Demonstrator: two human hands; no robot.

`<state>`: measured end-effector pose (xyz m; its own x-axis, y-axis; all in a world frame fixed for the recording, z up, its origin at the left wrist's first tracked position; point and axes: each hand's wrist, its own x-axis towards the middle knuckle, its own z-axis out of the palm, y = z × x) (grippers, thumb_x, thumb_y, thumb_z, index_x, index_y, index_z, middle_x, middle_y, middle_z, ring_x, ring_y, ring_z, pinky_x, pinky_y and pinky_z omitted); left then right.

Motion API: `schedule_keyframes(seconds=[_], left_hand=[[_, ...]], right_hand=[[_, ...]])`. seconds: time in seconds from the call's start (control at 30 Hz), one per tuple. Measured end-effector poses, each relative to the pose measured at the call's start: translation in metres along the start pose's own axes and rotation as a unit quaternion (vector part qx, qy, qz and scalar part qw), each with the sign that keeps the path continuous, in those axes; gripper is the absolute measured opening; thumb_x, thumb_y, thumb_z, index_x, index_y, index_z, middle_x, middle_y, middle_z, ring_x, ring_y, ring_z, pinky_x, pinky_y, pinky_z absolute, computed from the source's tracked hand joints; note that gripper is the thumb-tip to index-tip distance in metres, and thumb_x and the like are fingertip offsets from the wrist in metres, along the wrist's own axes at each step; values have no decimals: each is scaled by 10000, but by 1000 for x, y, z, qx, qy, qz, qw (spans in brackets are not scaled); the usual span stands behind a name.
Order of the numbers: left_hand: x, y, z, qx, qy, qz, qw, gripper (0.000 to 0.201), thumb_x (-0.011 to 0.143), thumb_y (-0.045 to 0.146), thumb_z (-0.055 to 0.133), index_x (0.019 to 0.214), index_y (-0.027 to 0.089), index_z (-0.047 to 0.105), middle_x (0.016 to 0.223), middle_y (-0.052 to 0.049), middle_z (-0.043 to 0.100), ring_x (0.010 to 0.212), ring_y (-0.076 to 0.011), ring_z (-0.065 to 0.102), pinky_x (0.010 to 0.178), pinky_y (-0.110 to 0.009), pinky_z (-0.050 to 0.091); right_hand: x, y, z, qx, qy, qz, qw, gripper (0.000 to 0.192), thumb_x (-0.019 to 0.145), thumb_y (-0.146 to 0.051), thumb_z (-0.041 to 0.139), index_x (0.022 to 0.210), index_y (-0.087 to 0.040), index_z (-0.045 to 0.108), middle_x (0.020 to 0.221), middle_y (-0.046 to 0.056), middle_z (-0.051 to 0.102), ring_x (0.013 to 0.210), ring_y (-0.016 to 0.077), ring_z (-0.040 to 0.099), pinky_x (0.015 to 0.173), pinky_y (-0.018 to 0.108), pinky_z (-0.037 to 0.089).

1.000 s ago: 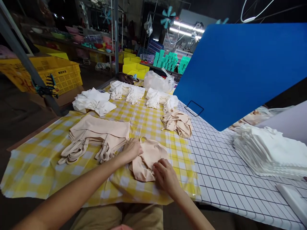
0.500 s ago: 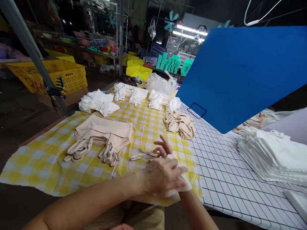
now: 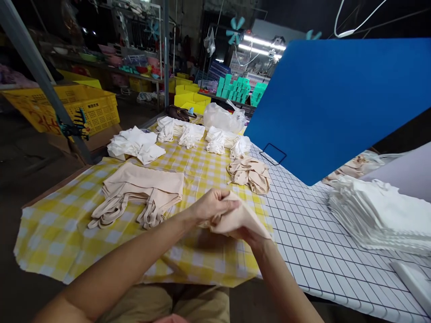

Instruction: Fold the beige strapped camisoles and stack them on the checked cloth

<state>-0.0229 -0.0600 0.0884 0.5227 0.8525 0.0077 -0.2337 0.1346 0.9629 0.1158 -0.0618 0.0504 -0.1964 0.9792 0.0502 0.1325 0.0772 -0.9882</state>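
A beige strappy top is lifted over the near part of the yellow-checked cloth. My left hand pinches its upper left edge between thumb and fingers. On the other side, my right hand reaches into or under the fabric, which covers its fingers. To the left lies a neat stack of beige strappy tops, straps towards me. A loose heap of beige tops sits just beyond my hands.
White folded garments and a crumpled white pile lie farther back. A large blue panel stands at the right, behind a tall white garment stack. A metal post rises at the left beside a yellow crate.
Blurred and crossed over each other before, my hands are now apart. My left hand has moved up and left and pinches the beige top's edge; the fabric is stretched between both hands.
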Motion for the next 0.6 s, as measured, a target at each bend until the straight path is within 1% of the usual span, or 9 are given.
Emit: schedule_keyframes(seconds=[0.07,0.13,0.23,0.27,0.33,0.4,0.43,0.53,0.6], left_hand=[[4,16,-1,-36,43,29,998,364,676,469,655,630,119,564,478,58,438,379,-22,297,377,-171,210],[7,28,2,-57,68,71,994,362,678,453,653,598,115,550,476,55,435,407,-27,329,404,-169,240],[7,40,13,-1,100,122,988,312,709,399,629,613,108,576,540,29,495,502,-58,425,484,-186,322],[5,44,18,46,108,134,984,301,732,384,607,616,107,587,548,25,503,517,-67,435,492,-193,330],[1,51,29,154,113,159,969,294,779,354,561,617,113,604,546,22,506,528,-79,441,483,-201,329],[-5,60,38,254,115,191,941,304,811,326,529,599,122,603,517,26,481,513,-81,428,465,-206,316],[-8,65,42,291,121,212,925,312,823,312,518,584,126,595,501,30,462,500,-78,416,459,-207,309],[-14,80,47,331,165,269,889,321,841,286,492,572,131,571,479,42,408,470,-67,382,449,-203,291],[-16,84,44,310,188,274,891,318,849,305,474,604,130,573,478,44,403,465,-67,388,435,-194,282]], right_hand=[[-11,-3,-4,74,-17,41,996,447,804,-566,452,1010,-200,608,889,110,667,847,261,625,705,396,515],[-21,-9,-8,151,-17,64,986,519,809,-625,373,974,-197,616,911,122,672,868,256,624,739,395,506],[-30,-24,-14,153,24,17,988,659,812,-694,188,945,-219,626,941,111,674,905,249,613,753,393,495],[-32,-31,-15,135,42,-3,990,622,817,-683,223,956,-231,626,976,98,669,936,244,602,770,386,488],[-35,-47,-18,102,73,-28,992,435,814,-592,424,980,-246,627,1038,70,655,978,237,581,799,368,475],[-36,-63,-22,87,97,-38,991,301,766,-454,599,975,-242,638,1025,60,659,953,233,585,800,359,471],[-36,-70,-24,81,113,-42,989,277,744,-408,641,961,-236,647,989,59,669,918,230,593,784,356,476],[-33,-85,-32,91,168,-57,980,240,703,-371,686,894,-226,671,883,49,683,842,214,604,721,328,489],[-30,-90,-37,123,175,-48,976,213,670,-368,710,822,-222,676,833,36,684,799,195,609,676,291,493]])
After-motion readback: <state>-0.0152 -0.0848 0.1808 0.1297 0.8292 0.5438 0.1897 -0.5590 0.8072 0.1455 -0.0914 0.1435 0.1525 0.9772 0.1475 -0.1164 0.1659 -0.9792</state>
